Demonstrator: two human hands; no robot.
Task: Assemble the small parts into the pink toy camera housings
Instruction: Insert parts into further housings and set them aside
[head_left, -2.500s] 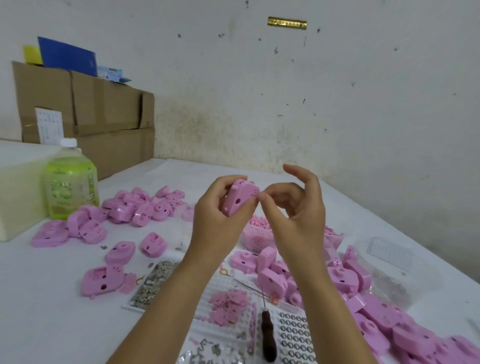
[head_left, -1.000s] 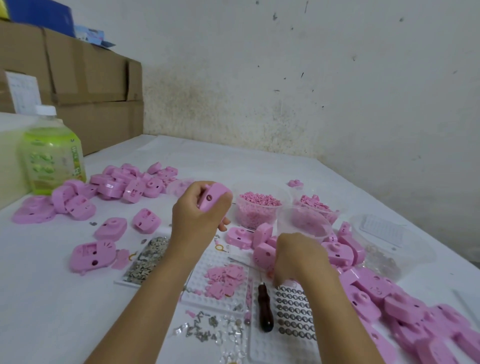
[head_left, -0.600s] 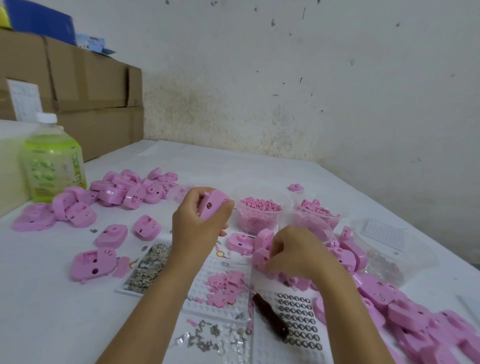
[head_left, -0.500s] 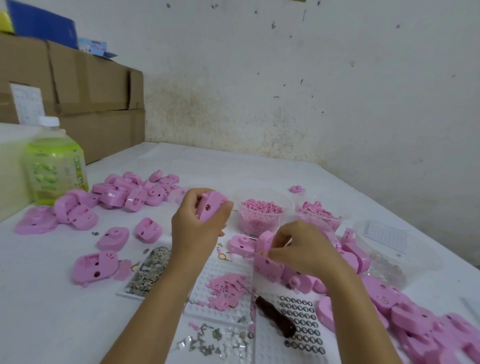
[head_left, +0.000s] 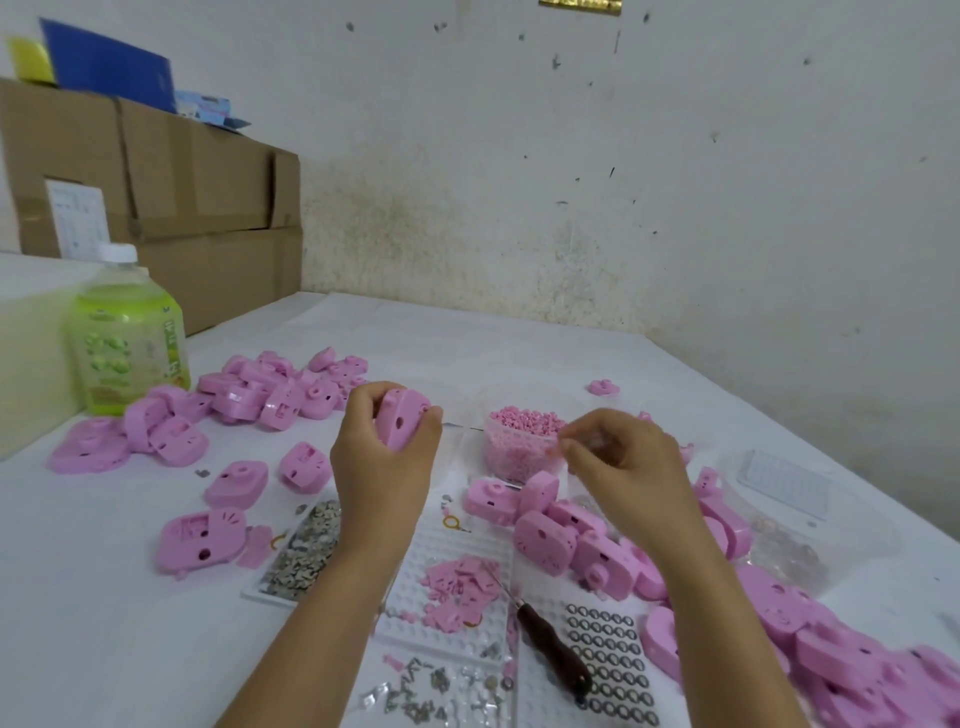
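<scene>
Chiefly, the danger lies in the open gap between the two hands. Whatever the right hand (head_left: 628, 467) carries would be tiny, and a small part pinched at the very fingertips could slip out on the way across. It would then drop among the loose housings (head_left: 550, 535) heaped just below that hand, where it would be hard to find. A second risk sits in the other grip. The pink housing (head_left: 402, 423) is held up off the table, tilted, with a dark hole facing the camera. If it turns in the fingers as a part is pushed in, the part could meet the opening askew and jam or pop free.

The left hand (head_left: 387, 457) is wrapped round that housing, fingers curled over its far edge and thumb on the near side, clamping it firmly. The right hand's thumb and forefinger are drawn together at their tips (head_left: 567, 446), the other fingers loosely curled behind. The spot is blurred, so I cannot tell whether a piece sits between them. Those fingertips hover just in front of the tub of pink pellets (head_left: 522, 441), well apart from the held housing.
</scene>
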